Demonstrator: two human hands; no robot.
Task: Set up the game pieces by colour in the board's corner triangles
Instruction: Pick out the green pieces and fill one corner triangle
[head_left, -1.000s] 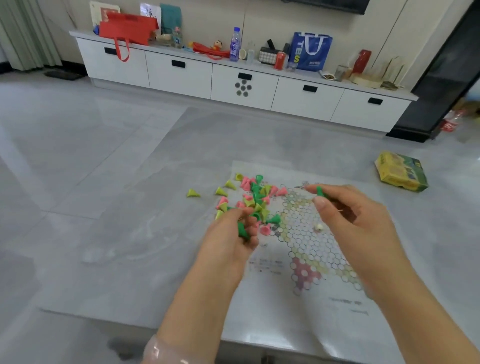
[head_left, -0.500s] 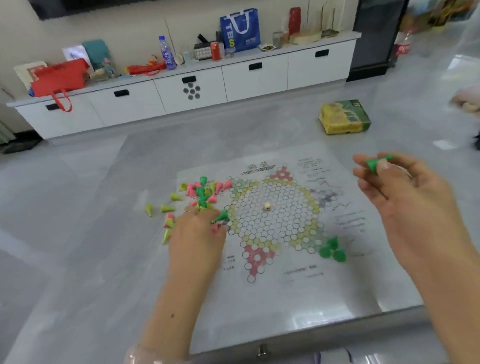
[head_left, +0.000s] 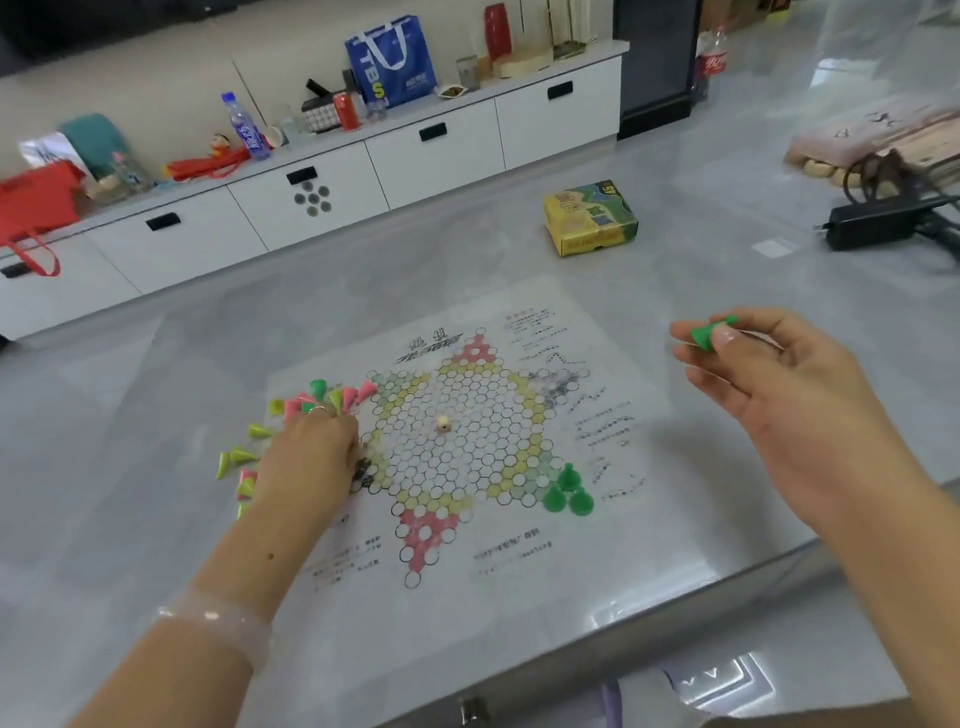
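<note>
A paper star-shaped board (head_left: 519, 566) lies flat on the grey table. Three green cone pieces (head_left: 569, 493) stand in its lower right triangle. A loose pile of pink, yellow-green and green pieces (head_left: 332, 397) lies at the board's left edge, with more scattered to the left (head_left: 236, 460). My left hand (head_left: 306, 462) rests on this pile, its fingertips bent down among the pieces and hidden. My right hand (head_left: 795, 415) hovers to the right of the board and pinches one green piece (head_left: 709, 332). A small die (head_left: 443, 424) sits at the board's centre.
A yellow-green game box (head_left: 589, 218) lies beyond the board. A black charger with cable (head_left: 878, 226) sits at the far right. The table's front edge (head_left: 727, 582) runs close below the board. A white cabinet (head_left: 363, 176) stands behind.
The view swung right, bringing the whole board into sight. My left hand dropped from mid-air onto the pile. My right hand carried the green piece out to the right of the board.
</note>
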